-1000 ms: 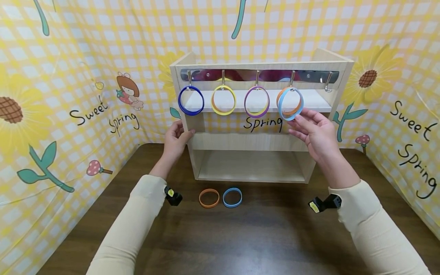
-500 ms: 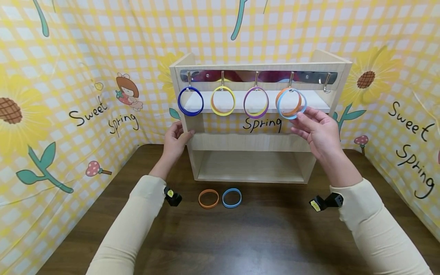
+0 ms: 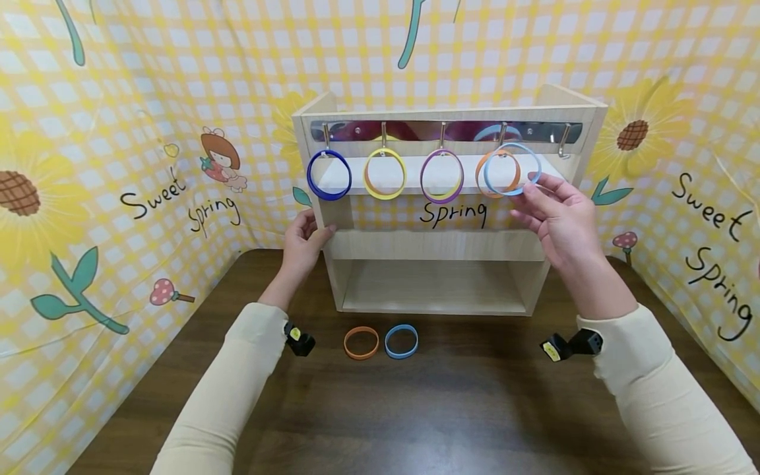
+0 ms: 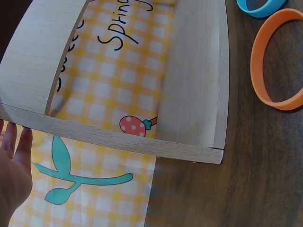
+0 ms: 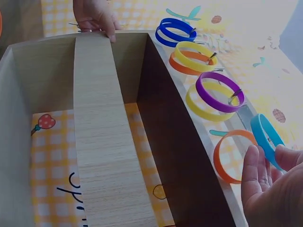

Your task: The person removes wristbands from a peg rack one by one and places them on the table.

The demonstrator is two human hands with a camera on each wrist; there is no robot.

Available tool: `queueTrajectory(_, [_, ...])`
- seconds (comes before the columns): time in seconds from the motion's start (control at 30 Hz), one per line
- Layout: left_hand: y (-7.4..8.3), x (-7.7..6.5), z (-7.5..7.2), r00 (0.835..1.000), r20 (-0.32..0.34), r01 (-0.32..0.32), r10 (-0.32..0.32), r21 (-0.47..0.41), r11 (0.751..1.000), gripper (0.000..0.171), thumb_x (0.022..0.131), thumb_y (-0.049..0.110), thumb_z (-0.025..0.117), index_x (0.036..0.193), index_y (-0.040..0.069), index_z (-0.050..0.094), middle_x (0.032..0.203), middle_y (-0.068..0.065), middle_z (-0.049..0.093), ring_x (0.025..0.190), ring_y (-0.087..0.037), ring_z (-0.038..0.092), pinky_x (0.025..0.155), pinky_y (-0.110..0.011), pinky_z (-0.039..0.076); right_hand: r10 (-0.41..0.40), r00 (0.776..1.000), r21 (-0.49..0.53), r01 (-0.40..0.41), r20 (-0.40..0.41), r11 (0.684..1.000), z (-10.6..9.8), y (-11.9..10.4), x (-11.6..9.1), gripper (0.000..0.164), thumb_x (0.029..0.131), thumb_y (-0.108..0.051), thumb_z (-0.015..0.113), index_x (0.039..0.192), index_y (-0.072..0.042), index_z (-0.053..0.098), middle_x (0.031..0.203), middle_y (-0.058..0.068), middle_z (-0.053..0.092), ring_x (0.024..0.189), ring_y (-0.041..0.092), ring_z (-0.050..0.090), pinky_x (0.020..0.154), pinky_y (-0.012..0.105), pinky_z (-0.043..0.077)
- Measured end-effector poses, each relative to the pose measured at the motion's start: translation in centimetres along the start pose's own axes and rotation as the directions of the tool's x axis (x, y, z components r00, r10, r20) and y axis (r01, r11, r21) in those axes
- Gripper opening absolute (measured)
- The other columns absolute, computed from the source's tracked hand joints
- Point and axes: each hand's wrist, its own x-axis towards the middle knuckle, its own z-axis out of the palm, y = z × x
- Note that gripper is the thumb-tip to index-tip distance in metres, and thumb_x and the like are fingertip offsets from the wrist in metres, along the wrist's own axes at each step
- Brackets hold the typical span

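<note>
My right hand (image 3: 561, 221) pinches a light blue silicone wristband (image 5: 261, 137) between thumb and fingers at its lower right. In the head view this band overlaps the tip of the fourth hook, where an orange wristband (image 5: 218, 158) hangs. My left hand (image 3: 304, 244) grips the left side panel of the wooden shelf (image 3: 415, 245), thumb on its front edge. Other hooks carry a dark blue pair (image 5: 163, 40), a yellow band (image 5: 179, 46) with an orange one behind, and a purple band (image 5: 203, 92) before a yellow one.
The fifth hook (image 3: 565, 142), at the right end of the metal strip, carries no band. On the dark table (image 3: 415, 409), before the shelf, lie an orange wristband (image 3: 346, 349) and a light blue wristband (image 3: 402, 356). Yellow checked cloth (image 3: 178, 79) surrounds the table.
My right hand has moved right and slightly up with the light blue wristband, which now stands farther off the orange one. The left hand has stayed on the shelf's side.
</note>
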Motion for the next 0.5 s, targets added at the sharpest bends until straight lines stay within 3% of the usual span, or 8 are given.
queueTrajectory(0.5, [-0.3, 0.0, 0.1, 1.0, -0.005, -0.019, 0.019, -0.043, 0.999, 0.041, 0.089, -0.004, 0.064, 0.127, -0.01, 0.051, 0.106, 0.002, 0.061, 0.101, -0.013, 0.059, 0.081, -0.024, 0.049, 0.042, 0.988, -0.092, -0.029, 0.149, 0.995, -0.9, 1.0, -2.9, 0.018, 0.088, -0.005, 0.069, 0.104, -0.001, 0.065, 0.092, 0.008, 0.069, 0.082, 0.017, 0.069, 0.071, 0.031, 0.057])
